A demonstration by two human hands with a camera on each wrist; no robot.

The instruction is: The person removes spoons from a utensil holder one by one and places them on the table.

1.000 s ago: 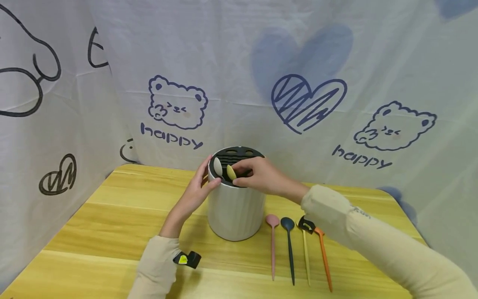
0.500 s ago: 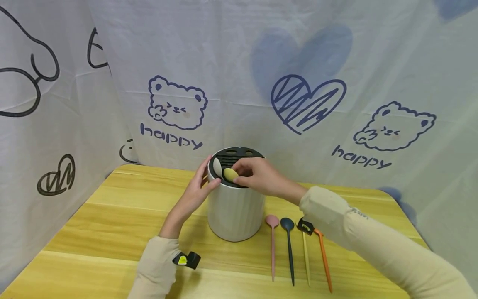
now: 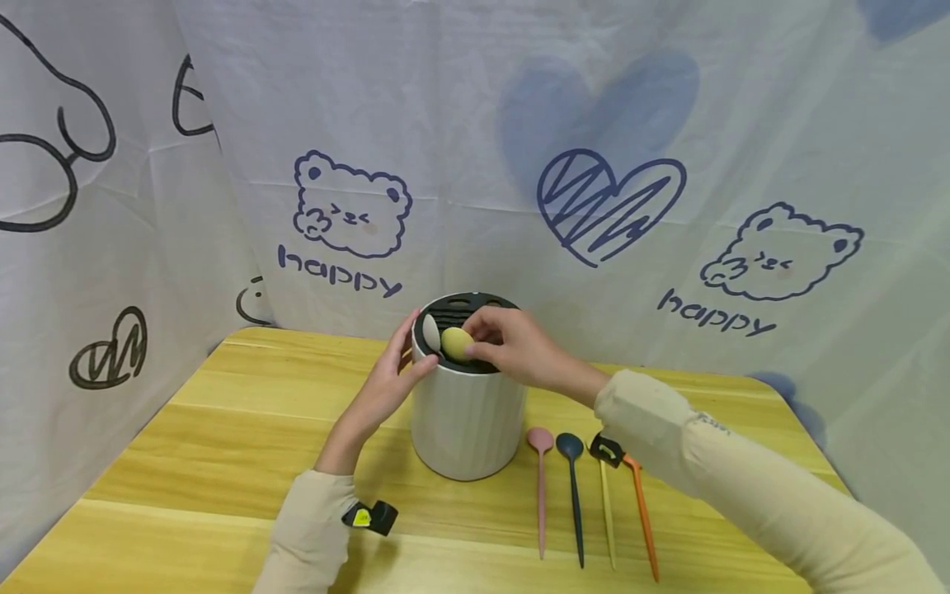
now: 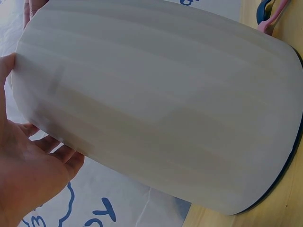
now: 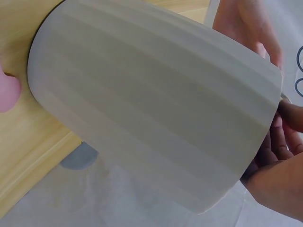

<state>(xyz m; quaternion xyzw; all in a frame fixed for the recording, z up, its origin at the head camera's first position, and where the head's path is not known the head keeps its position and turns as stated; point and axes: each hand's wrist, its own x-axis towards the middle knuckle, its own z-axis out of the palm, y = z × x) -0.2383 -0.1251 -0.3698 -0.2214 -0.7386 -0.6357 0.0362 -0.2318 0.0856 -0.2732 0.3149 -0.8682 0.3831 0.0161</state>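
Note:
A white ribbed utensil holder point(image 3: 467, 425) with a black slotted top point(image 3: 449, 315) stands upright on the table. My left hand point(image 3: 384, 381) holds its left side near the rim, thumb at the front and fingers around the side. My right hand point(image 3: 519, 348) pinches a yellow spoon point(image 3: 457, 344) by its bowl, just above the front opening. The spoon's handle is hidden below the top. To its left, a pale spoon point(image 3: 431, 332) stands in the holder with its bowl up. In the right wrist view, the right hand point(image 5: 279, 177) is partly behind the rim.
Right of the holder lie a pink spoon point(image 3: 541, 478), a dark blue spoon point(image 3: 573, 487), a pale yellow utensil point(image 3: 608, 511) and an orange utensil point(image 3: 644, 520). The right sleeve and wrist camera cover the heads of the last two. A printed cloth point(image 3: 475, 124) hangs behind the table.
The yellow spoon's bowl has turned from nearly edge-on to facing the head camera and shifted slightly left. The left hand and the holder stay in place.

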